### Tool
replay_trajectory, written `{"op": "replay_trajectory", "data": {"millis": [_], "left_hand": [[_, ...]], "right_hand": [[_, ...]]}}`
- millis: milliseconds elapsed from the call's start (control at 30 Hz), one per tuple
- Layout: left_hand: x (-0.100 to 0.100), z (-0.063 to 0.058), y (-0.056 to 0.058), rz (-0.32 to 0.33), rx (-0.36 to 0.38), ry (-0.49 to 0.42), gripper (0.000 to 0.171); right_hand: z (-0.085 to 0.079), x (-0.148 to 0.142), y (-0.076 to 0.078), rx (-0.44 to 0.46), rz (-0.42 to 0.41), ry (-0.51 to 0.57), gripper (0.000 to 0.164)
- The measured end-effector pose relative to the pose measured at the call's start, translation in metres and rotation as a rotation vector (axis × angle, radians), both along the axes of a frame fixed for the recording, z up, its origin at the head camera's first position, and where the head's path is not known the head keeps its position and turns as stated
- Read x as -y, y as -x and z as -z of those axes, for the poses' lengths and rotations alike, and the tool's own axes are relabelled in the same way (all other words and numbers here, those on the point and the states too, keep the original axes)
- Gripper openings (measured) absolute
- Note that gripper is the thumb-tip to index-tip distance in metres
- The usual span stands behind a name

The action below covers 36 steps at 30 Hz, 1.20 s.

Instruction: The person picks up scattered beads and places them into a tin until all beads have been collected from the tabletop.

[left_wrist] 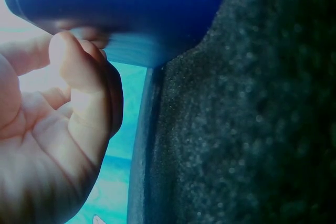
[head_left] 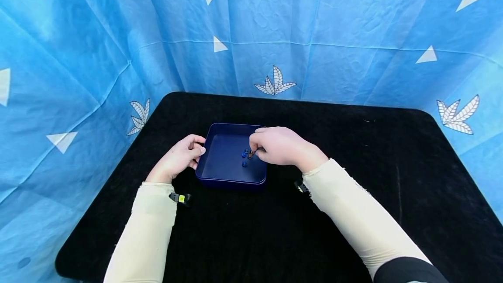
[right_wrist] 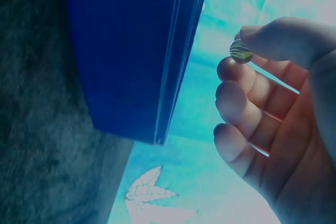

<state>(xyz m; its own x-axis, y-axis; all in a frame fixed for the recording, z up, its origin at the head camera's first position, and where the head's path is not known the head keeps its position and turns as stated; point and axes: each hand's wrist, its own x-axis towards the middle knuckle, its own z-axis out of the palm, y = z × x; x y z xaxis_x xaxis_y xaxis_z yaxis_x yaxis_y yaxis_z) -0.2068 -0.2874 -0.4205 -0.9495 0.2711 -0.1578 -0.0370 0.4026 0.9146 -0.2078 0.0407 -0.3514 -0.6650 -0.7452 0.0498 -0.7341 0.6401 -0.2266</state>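
Note:
A shallow dark blue tray (head_left: pixel 224 156) lies on the black table. Its left side is held by my left hand (head_left: pixel 178 156), thumb at the rim and fingers against the outer wall. In the left wrist view, bent fingertips touch the blue wall (left_wrist: pixel 136 14). Several small blue and brown marbles (head_left: pixel 244 164) lie in the right part of the tray. Over the tray's right side, my right hand (head_left: pixel 280 145) pinches a marble. The right wrist view shows this striped marble (right_wrist: pixel 241 52) between thumb and index finger, the other fingers loosely bent.
Black cloth (head_left: pixel 228 235) covers the table, which has rounded corners. Blue curtains (head_left: pixel 334 25) with white triangles and leaf prints hang behind and at the sides. A small dark device with a yellow-green patch (head_left: pixel 181 198) sits on my left wrist.

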Motion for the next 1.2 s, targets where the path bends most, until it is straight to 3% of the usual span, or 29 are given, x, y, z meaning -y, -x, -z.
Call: {"op": "replay_trajectory", "data": {"millis": [600,1000,1200], "left_hand": [[0.002,0.000,-0.001,0.000,0.005,-0.027,0.041],[0.002,0.000,0.000,-0.009,0.011,-0.008,0.036],[0.001,-0.002,0.000,-0.002,0.009,-0.020,0.040]], "right_hand": [[0.002,0.001,0.001,-0.004,0.008,-0.045,0.013],[0.013,-0.039,0.003,-0.016,0.073,0.026,0.015],[0.020,-0.064,0.000,0.029,0.143,0.024,0.016]]}}
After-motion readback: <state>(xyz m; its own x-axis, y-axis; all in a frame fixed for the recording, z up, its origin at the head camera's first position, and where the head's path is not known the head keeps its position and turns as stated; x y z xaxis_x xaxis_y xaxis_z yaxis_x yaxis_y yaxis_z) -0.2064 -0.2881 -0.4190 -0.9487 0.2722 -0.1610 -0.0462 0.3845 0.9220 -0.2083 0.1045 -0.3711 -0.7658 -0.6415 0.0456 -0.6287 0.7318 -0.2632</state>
